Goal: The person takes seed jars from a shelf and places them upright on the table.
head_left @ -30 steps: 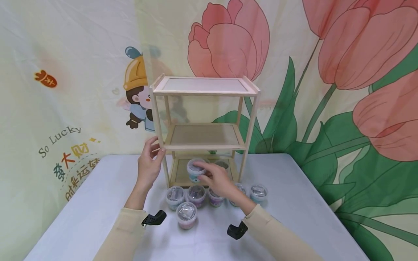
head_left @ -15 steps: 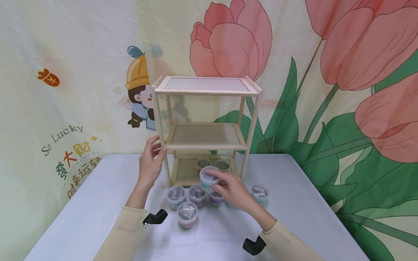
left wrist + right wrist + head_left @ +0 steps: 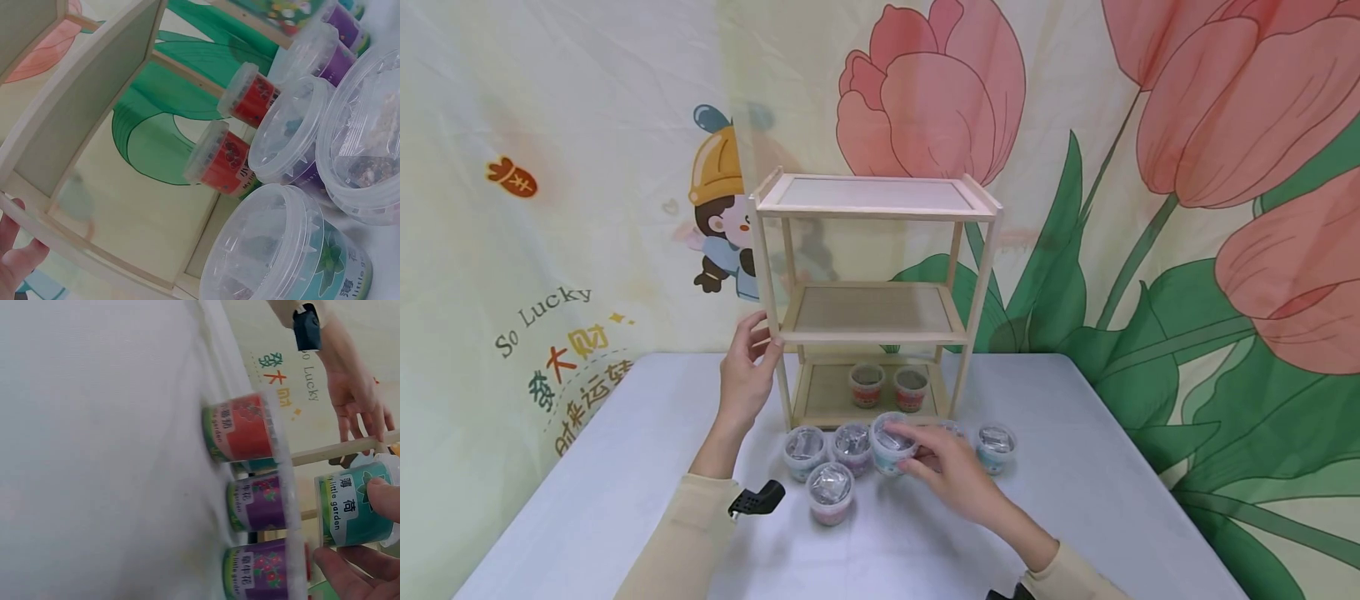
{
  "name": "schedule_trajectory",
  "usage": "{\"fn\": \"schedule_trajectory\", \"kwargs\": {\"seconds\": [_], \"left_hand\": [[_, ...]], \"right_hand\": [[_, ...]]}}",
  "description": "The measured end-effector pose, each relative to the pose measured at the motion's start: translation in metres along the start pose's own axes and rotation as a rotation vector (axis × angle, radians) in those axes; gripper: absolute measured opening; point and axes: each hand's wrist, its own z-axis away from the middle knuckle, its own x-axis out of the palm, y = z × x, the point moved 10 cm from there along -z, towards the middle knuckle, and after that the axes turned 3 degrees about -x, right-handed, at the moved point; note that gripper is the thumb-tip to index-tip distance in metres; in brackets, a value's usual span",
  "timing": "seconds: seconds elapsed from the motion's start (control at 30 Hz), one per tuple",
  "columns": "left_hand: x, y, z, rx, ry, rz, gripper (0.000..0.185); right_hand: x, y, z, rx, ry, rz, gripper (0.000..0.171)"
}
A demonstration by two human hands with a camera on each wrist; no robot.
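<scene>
My right hand (image 3: 955, 467) pinches a teal plant cup (image 3: 892, 446) with a clear lid between thumb and fingers; its mint label shows in the right wrist view. The cup is held in front of the small wooden shelf rack (image 3: 861, 337), above the row of cups. My left hand (image 3: 747, 375) holds the rack's left front post near the middle shelf. Two red plant cups (image 3: 867, 386) stand on the bottom shelf. In front of the rack are a teal cup (image 3: 805, 454), a purple cup (image 3: 852, 450) and a red cup (image 3: 831, 496) nearer me.
Another teal cup (image 3: 996, 448) stands at the right end of the row. In the right wrist view a second purple cup (image 3: 262, 569) stands beside the first. A white cloth covers the table (image 3: 1075, 517); a printed backdrop (image 3: 625, 125) hangs behind it.
My right hand has brought the teal cup from before the bottom shelf rightward and back toward me, uncovering the red cups there. My left hand stays on the post.
</scene>
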Motion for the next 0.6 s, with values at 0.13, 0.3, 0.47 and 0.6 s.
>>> {"fn": "schedule_trajectory", "kwargs": {"seconds": [0.13,0.3,0.47,0.6], "left_hand": [[0.001,0.000,0.000,0.004,-0.001,0.000,0.050],[0.001,0.001,0.000,0.007,0.001,-0.003,0.050],[0.000,0.001,0.000,0.008,-0.001,0.004,0.050],[0.000,0.001,0.000,0.008,-0.007,0.019,0.051]], "right_hand": [[0.007,0.005,0.009,0.014,-0.007,-0.014,0.055],[0.019,0.012,0.018,0.023,-0.029,-0.046,0.055],[0.030,0.016,0.021,0.023,-0.040,-0.055,0.055],[0.038,0.020,0.023,0.027,-0.048,-0.060,0.054]]}}
